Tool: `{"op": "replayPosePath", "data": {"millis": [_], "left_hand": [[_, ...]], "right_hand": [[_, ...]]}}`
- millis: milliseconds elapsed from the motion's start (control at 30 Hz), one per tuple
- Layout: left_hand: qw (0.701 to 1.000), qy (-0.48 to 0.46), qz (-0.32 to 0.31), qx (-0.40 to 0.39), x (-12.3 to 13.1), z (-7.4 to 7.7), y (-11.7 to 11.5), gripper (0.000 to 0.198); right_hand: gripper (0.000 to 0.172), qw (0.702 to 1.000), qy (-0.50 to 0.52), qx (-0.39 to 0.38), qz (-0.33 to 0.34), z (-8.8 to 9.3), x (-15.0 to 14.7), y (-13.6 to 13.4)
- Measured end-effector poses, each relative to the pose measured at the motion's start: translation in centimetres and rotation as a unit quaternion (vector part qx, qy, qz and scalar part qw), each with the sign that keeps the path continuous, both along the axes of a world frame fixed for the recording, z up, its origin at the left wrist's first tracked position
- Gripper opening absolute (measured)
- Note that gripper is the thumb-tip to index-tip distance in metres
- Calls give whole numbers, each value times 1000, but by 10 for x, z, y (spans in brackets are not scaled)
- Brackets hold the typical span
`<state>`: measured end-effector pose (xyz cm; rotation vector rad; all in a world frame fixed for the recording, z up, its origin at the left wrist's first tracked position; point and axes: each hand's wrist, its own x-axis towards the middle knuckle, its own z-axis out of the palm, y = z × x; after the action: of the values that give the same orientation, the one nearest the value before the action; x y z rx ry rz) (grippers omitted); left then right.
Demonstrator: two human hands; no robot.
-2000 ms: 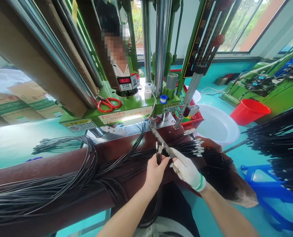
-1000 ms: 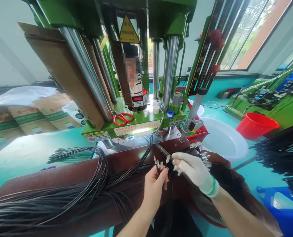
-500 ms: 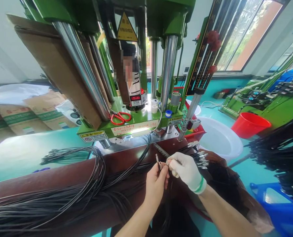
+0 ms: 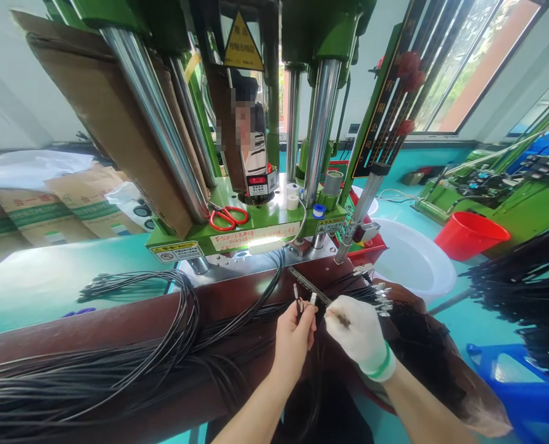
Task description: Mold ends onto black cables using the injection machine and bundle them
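My bare left hand [image 4: 293,338] is closed round a few thin black cables, whose metal-tipped ends [image 4: 301,300] stick up above its fingers. My right hand [image 4: 358,333], in a white glove with a green cuff, is pinched shut just to the right, at a thin metal bar [image 4: 308,283] that runs from the green press [image 4: 260,231] toward me. What the gloved fingers grip is hidden. More metal-tipped cable ends [image 4: 379,294] lie beside the glove. A thick bundle of black cables [image 4: 117,364] drapes over the brown table edge [image 4: 94,320].
Red scissors [image 4: 228,216] and small tape rolls [image 4: 293,201] lie on the press base. Another person stands behind the press columns. A white basin [image 4: 416,262] and a red bucket [image 4: 473,234] stand on the floor to the right; black cable bundles [image 4: 528,290] hang further right. Cardboard boxes [image 4: 47,209] lie left.
My right hand has slid slightly right and down, away from the left fingers. The left hand stays closed on the cable ends. The camera shifted a little.
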<state>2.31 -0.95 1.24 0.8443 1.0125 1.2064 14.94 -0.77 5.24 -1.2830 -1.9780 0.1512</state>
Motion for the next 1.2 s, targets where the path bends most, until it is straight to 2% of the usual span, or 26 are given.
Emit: {"op": "replayPosePath", "data": {"millis": [167, 200, 267, 300, 367, 467, 533, 600, 700, 767, 833, 900, 933, 967, 1033, 1100, 1133, 1200], "left_hand": [[990, -126, -36, -43, -3, 4, 0, 26], [987, -144, -41, -49, -4, 4, 0, 26], [982, -171, -51, -65, -6, 5, 0, 25], [979, -183, -55, -74, -8, 5, 0, 25], [973, -206, -60, -89, -11, 5, 1, 27], [969, -221, -52, -93, -15, 5, 1, 29], [971, -215, -47, -92, -17, 5, 1, 29], [974, -204, -49, -89, -17, 5, 0, 29], [977, -186, -59, -83, -17, 5, -1, 28], [979, -174, -66, -78, -18, 5, -2, 27], [981, -165, -76, -64, -18, 5, -4, 27], [982, -161, -85, -46, -17, 6, -6, 26], [982, -160, -88, -38, -15, 7, -7, 25], [983, -162, -86, -32, -14, 7, -7, 24], [983, -167, -74, -23, -13, 6, -8, 23], [984, -167, -58, -16, -12, 4, -8, 25], [985, -161, -53, -13, -12, 3, -8, 26], [989, -140, -48, -6, -13, 0, -8, 27]], "right_hand": [[34, 996, 10, -82, -39, 0, 13, -3], [31, 995, 13, -92, -39, -2, 15, -3], [16, 995, 22, -89, -41, -7, 20, -1], [15, 995, 15, -85, -48, -9, 23, 0], [24, 991, -40, -104, -69, -13, 29, 2], [28, 960, -165, -216, -67, -13, 38, 2], [36, 932, -211, -290, -51, -12, 40, 2], [42, 917, -231, -324, -41, -11, 39, 3], [50, 918, -244, -310, -34, -10, 36, 7], [47, 943, -218, -244, -54, -8, 34, 9], [38, 978, -125, -152, -72, -4, 30, 11], [31, 990, 37, -136, -27, -3, 23, 10], [29, 976, 133, -171, 25, -3, 18, 10], [28, 944, 226, -223, 86, -5, 12, 9], [28, 856, 371, -311, 183, -10, -1, 7], [27, 788, 460, -343, 222, -17, -13, 4], [27, 769, 488, -346, 225, -19, -18, 3], [25, 749, 521, -345, 220, -22, -24, 1]]}}
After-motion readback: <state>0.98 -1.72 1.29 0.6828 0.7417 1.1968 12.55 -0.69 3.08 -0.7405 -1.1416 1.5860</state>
